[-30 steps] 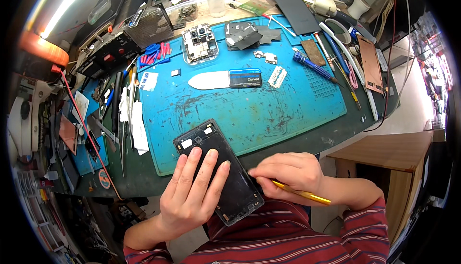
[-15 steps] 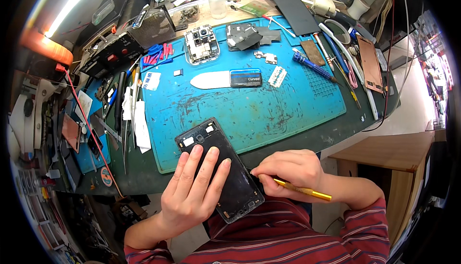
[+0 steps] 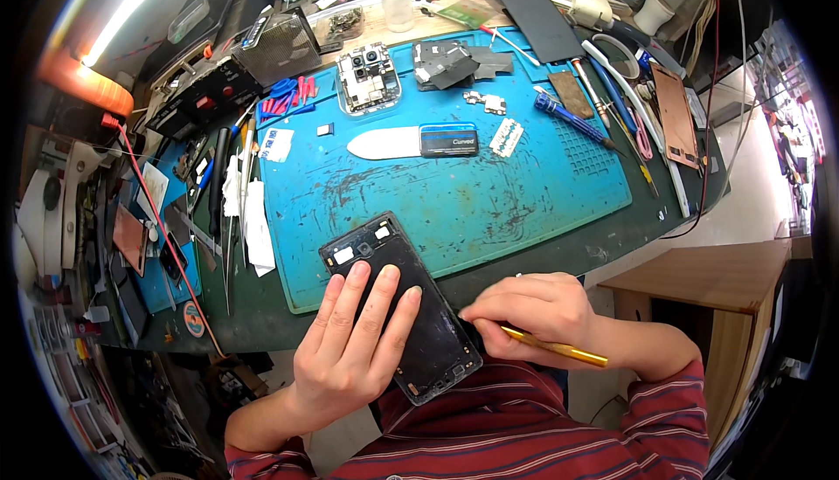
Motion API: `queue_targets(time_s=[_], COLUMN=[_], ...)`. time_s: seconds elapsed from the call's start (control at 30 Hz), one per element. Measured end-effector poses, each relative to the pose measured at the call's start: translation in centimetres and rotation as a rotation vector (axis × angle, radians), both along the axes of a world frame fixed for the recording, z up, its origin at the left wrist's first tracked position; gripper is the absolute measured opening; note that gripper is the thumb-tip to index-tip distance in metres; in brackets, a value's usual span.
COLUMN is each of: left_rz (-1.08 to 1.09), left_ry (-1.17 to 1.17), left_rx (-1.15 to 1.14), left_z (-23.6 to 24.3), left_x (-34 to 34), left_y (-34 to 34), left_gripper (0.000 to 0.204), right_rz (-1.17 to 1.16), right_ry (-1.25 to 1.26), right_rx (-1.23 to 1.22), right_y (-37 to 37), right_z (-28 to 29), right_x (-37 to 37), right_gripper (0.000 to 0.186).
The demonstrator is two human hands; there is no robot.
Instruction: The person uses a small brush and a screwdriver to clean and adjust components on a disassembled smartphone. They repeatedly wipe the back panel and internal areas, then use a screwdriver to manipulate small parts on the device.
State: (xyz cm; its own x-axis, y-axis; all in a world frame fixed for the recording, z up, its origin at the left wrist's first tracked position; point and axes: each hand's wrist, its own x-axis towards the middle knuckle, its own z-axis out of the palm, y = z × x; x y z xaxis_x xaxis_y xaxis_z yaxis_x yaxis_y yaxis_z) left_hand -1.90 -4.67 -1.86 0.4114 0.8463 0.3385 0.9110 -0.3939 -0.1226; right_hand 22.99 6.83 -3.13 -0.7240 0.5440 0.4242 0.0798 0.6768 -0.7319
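A black phone housing (image 3: 428, 345) lies slantwise over the front edge of the mat, its inner side with small parts facing up. My left hand (image 3: 350, 340) holds it, fingers stretched across its face and the thumb out of sight. At the housing's right long edge, my right hand (image 3: 529, 310) is closed in a pinch on a gold pen-shaped tool (image 3: 559, 348). The tool's tip is hidden by my fingers and the edge, so I cannot tell whether it touches.
On the blue mat (image 3: 524, 209) lie a thin metal pry blade (image 3: 384, 144), a perforated metal piece (image 3: 506, 138), a blue screwdriver (image 3: 572, 122) and a circuit board in a clear tray (image 3: 368, 78). Tweezers and tools line the left; a wooden cabinet (image 3: 699, 279) stands right.
My right hand and the gold tool have shifted very slightly to the right. The phone housing and my left hand stay in place.
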Motion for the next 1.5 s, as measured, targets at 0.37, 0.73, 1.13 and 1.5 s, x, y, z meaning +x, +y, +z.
queue_targets(time_s=[0.37,0.73,1.13,1.5], left_rz=[0.003,0.008,0.007,0.185], left_ry=[0.002,0.000,0.005,0.027], left_rx=[-0.002,-0.004,-0.002,0.121], left_z=[0.0,0.0,0.1,0.3], left_x=[0.0,0.1,0.2,-0.8], left_y=[0.0,-0.1,-0.1,2.6], left_gripper=[0.034,0.035,0.035,0.030], right_rz=[-0.001,0.037,0.046,0.105], right_ry=[-0.006,-0.003,-0.026,-0.017], right_rx=[0.016,0.006,0.001,-0.074], right_y=[0.0,0.1,0.1,4.5], right_z=[0.2,0.0,0.3,1.0], right_x=[0.0,0.4,0.7,-2.9], right_gripper=[0.019,0.020,0.018,0.009])
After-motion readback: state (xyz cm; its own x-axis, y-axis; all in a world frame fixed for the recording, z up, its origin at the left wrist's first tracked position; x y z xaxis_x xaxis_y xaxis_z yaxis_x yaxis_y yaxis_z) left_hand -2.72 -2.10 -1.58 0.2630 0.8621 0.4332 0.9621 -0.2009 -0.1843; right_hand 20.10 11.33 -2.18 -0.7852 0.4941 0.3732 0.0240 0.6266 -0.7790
